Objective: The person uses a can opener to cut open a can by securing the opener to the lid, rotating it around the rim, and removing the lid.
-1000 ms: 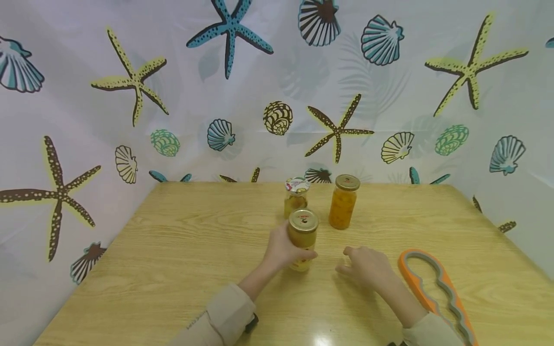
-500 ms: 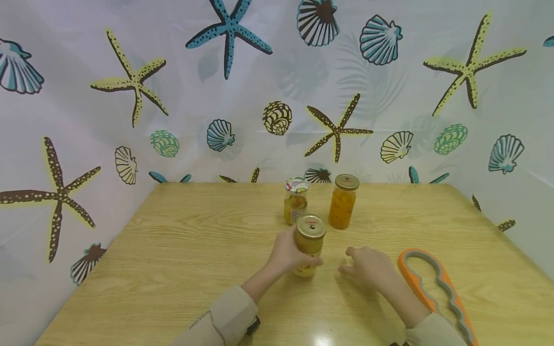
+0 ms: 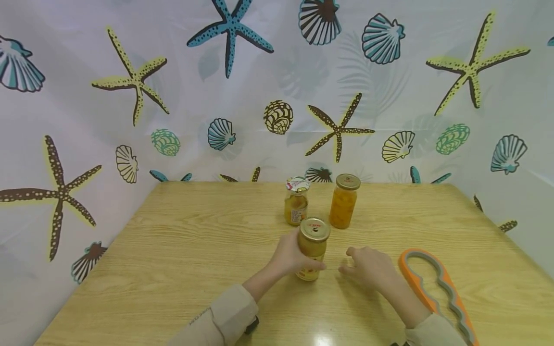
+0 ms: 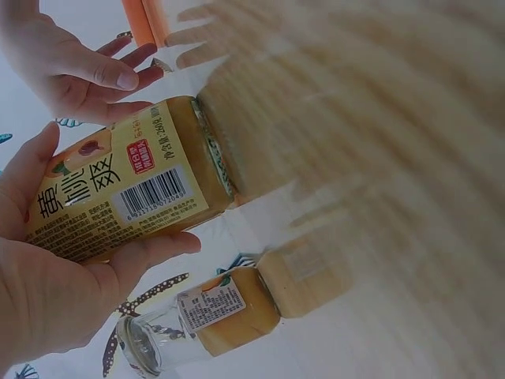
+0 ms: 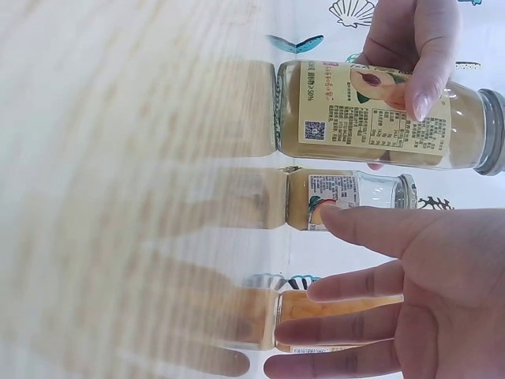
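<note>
My left hand grips a glass jar of yellowish contents, fingers and thumb around its sides. The jar is upright with its gold lid on; its yellow label shows in the left wrist view, the base right at the table surface. To the right of the jar, my right hand is held low over the table with its fingers extended and nothing in it. In the right wrist view, the spread fingers overlap the jars behind.
A small jar with a patterned lid stands behind the held one. Beside it is a tall jar of orange contents with a gold lid. An orange and grey wavy-edged jar opener lies at the right on the wooden table.
My left hand has slid the gripped jar to the right and nearer to me, which uncovers the small jar's label. The right hand has barely moved.
</note>
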`<state>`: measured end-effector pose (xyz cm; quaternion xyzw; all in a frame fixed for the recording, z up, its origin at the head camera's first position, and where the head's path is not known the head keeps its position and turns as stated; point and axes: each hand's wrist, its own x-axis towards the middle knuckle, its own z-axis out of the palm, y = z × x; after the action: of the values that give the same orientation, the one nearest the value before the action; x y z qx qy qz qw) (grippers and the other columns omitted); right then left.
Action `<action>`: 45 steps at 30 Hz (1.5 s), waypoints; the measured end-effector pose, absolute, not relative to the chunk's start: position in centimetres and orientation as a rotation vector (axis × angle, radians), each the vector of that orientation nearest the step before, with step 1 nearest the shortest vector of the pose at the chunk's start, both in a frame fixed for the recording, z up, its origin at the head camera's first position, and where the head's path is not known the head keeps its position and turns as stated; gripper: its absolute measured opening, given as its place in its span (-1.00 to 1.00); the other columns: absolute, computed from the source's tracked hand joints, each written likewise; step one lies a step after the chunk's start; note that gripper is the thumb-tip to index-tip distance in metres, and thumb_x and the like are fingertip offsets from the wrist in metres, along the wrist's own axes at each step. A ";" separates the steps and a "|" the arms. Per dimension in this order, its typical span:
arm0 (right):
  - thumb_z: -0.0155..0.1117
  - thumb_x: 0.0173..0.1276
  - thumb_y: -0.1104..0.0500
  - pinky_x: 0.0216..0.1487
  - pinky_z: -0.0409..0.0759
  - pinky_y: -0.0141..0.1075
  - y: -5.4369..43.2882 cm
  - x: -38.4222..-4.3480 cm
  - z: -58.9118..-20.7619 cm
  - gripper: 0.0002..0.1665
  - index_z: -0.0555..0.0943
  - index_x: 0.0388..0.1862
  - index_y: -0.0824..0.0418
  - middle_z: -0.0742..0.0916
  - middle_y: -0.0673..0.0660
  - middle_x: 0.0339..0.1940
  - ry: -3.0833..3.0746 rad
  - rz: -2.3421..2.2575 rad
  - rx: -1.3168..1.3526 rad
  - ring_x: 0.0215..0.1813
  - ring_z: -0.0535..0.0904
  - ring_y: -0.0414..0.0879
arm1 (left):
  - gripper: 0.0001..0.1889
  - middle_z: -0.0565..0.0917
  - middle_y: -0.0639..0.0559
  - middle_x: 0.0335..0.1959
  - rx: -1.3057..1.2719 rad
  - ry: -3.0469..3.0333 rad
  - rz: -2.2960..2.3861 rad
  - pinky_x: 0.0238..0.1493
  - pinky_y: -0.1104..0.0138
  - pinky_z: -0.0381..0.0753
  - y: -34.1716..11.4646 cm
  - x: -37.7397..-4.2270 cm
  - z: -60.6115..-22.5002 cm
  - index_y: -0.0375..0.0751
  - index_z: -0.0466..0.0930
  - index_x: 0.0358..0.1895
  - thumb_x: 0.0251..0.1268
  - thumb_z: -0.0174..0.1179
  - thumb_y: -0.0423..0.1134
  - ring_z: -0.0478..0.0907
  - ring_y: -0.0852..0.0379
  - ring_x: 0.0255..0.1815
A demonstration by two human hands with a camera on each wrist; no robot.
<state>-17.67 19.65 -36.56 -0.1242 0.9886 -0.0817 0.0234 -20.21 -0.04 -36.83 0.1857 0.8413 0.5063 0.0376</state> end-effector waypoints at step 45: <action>0.33 0.04 -0.02 -0.40 0.56 -0.07 23.8 -14.1 -36.5 -0.45 0.54 -0.14 0.38 0.64 0.28 -0.31 3.085 -0.193 -0.430 -0.31 0.58 0.14 | -0.22 0.55 0.08 -0.06 0.590 2.537 1.447 0.00 0.20 0.43 -1.1 -20.7 -36.8 -0.08 0.35 0.12 -0.35 0.51 -0.17 0.48 0.10 -0.03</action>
<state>-14.11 23.77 -36.53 -0.1378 0.9885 -0.0620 0.0106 -20.70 -1.07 -36.83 0.1972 0.8486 0.4841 0.0810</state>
